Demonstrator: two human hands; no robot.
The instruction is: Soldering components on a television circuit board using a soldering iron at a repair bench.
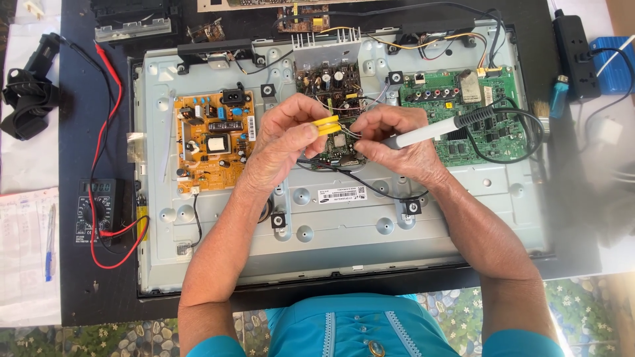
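Pinching a yellow tool [325, 125], left hand [281, 142] meets right hand [397, 142] gripping a soldering iron [436, 130].

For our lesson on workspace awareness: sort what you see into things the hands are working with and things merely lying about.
In use:
left hand holding yellow tweezers
right hand holding soldering iron
small circuit board

Lying about:
multimeter
orange power board
green main board
power strip
pen

Single head camera, looking straight down – close above the opened television back panel [344, 231], workbench edges visible
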